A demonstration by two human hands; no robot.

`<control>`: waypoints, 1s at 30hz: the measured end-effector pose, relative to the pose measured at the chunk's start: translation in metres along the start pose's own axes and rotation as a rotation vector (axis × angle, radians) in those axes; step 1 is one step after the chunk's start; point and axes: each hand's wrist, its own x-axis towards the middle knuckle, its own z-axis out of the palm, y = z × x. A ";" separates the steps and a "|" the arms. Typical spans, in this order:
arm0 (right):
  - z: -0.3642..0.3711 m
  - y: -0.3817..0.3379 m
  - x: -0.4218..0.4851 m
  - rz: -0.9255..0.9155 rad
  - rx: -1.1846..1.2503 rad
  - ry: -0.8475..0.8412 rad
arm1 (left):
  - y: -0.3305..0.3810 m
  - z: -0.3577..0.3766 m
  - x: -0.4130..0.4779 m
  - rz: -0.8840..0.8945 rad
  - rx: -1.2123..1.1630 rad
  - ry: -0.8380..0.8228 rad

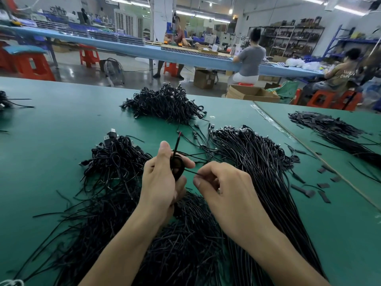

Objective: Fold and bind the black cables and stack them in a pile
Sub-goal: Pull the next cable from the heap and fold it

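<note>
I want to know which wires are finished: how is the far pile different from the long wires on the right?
The far pile holds cables folded into little loops; the long wires lie stretched straight. The far pile is a heaped mound; the long wires lie side by side, flatter. Both are black, on the green table.

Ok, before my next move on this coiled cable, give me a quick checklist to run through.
1. Coiled cable held by left hand: ok.
2. Right hand pinching the thin black strand: ok.
3. Strand already wrapped round the coil: cannot tell.
4. Straight cables lying ready beside the right hand: ok.
5. Which takes finished bundles, far heap or left heap: cannot tell.
</note>
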 end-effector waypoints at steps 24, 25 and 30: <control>-0.014 -0.017 -0.003 -0.596 -0.558 -0.077 | -0.009 -0.006 -0.002 -0.038 0.129 -0.230; -0.018 -0.015 -0.001 -0.651 -0.556 -0.060 | -0.009 -0.008 -0.002 -0.064 0.118 -0.293; -0.024 -0.019 -0.003 -0.550 -0.459 -0.287 | -0.010 -0.010 -0.004 -0.315 0.129 -0.423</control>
